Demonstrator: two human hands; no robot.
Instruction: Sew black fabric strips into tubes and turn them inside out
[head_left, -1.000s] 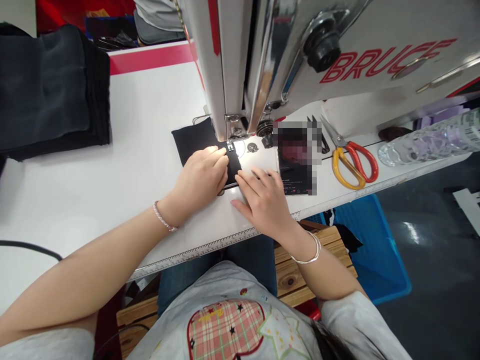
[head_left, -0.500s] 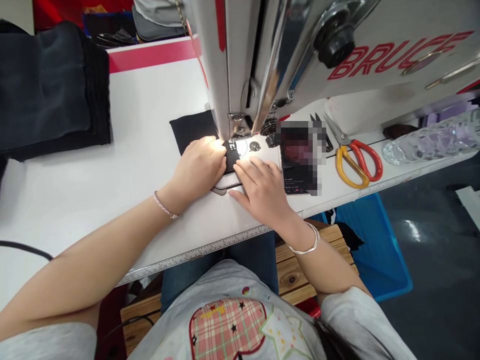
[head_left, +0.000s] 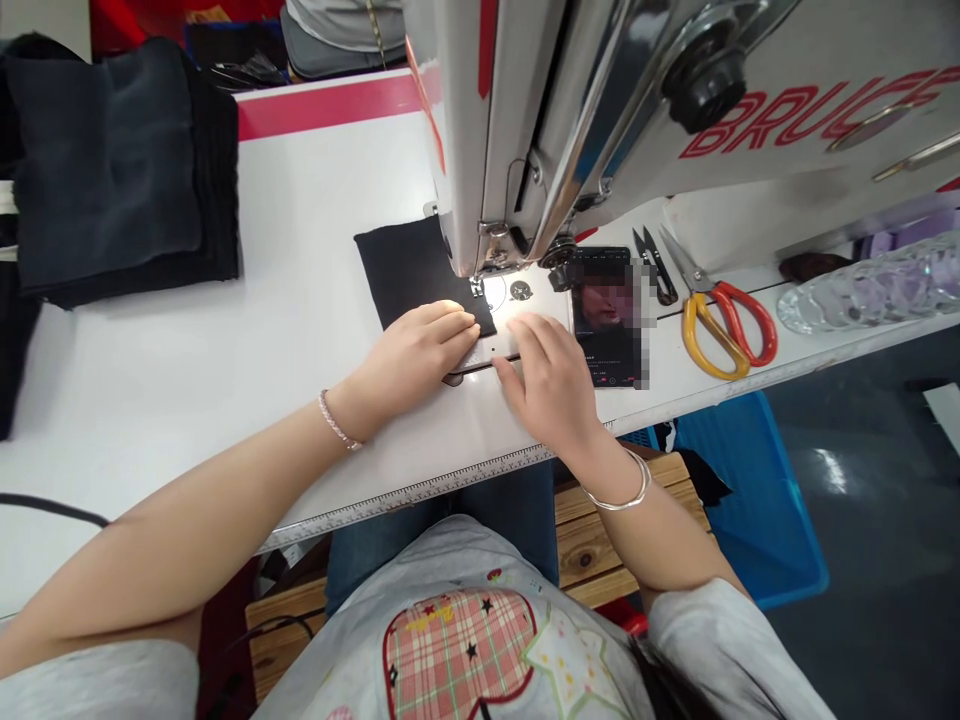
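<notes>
The dark cloth (head_left: 401,265) lies flat on the surface (head_left: 300,220), its right end reaching the foot (head_left: 477,288) of the sewing machine (head_left: 466,130). Taking that foot as the clock's centre, most of the cloth spreads toward nine. The left hand (head_left: 420,355) is at seven, flattened over the cloth's near side, seeming to press it down rather than grip it. The right hand (head_left: 555,385) is at five, loosely curved with nothing visible in its hold, fingertips over the metal plate (head_left: 541,288) just beside the cloth.

The left fingertips are near the foot (too near for comfort, I'd say), so a forward slip could run them beneath it. Uneven pressure from the left hand might swing the cloth crooked, as the right appears not to steady it. The phone (head_left: 606,355), between three and four, could get knocked if the right hand drifts outward.
</notes>
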